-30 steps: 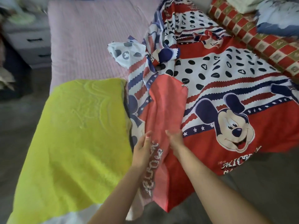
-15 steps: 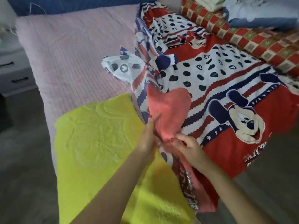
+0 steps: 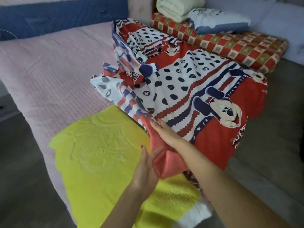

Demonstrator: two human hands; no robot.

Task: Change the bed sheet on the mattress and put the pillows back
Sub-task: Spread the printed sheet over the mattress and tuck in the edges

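Head view. Bed sheet, red, white and navy cartoon print: spread over the right half of the mattress, bunched along its middle, near edge hanging off the foot. Left hand: fingers and thumb closed around a plain red fold of the sheet. Right hand: laid flat with fingers extended on the same fold, not closed around it. Yellow towel: on the mattress's near end, partly under the sheet. Checked red blanket: far right, carrying a folded pale blanket and a blue-white pillow.
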